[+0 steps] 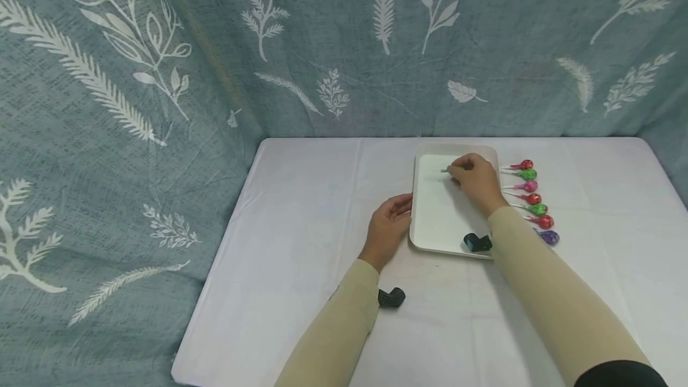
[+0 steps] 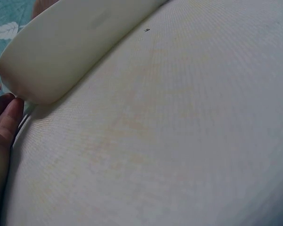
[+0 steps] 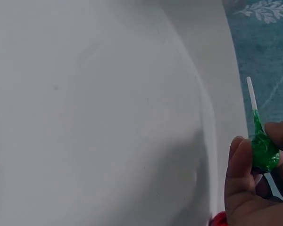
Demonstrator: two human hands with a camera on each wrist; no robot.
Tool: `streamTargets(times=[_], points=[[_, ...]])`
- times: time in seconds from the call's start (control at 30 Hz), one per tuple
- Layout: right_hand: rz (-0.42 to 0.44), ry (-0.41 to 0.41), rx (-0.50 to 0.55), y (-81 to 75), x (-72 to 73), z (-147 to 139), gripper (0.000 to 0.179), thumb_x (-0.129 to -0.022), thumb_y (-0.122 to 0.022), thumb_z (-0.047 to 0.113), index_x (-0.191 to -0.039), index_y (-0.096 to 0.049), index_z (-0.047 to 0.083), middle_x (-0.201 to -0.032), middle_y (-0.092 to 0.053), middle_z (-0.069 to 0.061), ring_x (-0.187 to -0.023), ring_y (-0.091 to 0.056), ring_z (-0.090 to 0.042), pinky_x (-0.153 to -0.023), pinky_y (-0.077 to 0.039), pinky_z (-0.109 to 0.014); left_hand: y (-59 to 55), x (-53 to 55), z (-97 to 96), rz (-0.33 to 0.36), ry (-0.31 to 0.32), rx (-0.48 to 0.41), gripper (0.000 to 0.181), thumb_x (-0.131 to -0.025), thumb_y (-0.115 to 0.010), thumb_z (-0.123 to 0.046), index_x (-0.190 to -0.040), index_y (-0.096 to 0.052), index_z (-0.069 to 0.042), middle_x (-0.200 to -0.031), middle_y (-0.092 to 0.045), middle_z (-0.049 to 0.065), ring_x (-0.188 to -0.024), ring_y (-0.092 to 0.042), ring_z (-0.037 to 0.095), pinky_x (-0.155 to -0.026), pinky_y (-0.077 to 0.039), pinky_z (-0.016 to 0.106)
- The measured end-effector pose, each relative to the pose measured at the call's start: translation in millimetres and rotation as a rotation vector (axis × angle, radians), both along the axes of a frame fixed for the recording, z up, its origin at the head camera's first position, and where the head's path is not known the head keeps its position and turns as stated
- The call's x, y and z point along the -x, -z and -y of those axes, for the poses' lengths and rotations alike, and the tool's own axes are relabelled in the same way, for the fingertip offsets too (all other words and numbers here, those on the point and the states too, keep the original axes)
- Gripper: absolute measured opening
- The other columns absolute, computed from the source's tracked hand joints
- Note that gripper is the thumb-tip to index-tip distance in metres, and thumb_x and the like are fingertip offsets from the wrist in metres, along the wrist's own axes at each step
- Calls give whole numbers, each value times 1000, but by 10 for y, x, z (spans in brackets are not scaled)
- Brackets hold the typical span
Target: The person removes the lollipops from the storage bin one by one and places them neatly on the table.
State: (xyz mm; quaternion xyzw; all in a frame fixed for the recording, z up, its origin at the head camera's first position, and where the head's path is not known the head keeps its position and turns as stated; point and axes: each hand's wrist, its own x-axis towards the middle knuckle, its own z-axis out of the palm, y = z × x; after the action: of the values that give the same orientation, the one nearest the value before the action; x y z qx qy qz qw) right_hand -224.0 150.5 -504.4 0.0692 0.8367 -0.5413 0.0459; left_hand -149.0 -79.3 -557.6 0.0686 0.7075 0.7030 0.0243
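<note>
A green-wrapped lollipop is pinched between the thumb and fingers of my right hand, its white stick pointing away from the grip. In the head view this hand is over the upper part of a white tray, and the fingers hide most of the candy. My left hand is at the tray's left side. In the left wrist view its fingertips touch the outer wall near a corner. To the right of the tray lie several wrapped lollipops, among them a purple one and a pink one.
A white cloth covers the table. Behind it hangs a blue-green curtain with white leaf prints. Black wrist devices show by the left forearm and the right forearm.
</note>
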Motion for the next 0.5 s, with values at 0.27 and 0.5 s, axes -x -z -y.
streamTargets(times=[0.27,0.5], points=[[30,-44,93,-120,-181,-8,30,-110,-66,24,-126,-63,-2,-118,-68,-20,-101,-69,-25,-81,-60,-26,-14,3,2,2,6,10,47,-97,-60,4,-142,-67,-5,-141,-70,8,-129,-67,16,-108,-56,30],[11,-101,82,-226,-319,-40,34,-111,-66,31,-127,-64,1,-122,-65,-16,-104,-68,-27,-85,-60,-32,10,6,8,-7,7,25,48,-97,-59,4,-143,-67,-6,-141,-69,7,-129,-67,18,-108,-56,30]])
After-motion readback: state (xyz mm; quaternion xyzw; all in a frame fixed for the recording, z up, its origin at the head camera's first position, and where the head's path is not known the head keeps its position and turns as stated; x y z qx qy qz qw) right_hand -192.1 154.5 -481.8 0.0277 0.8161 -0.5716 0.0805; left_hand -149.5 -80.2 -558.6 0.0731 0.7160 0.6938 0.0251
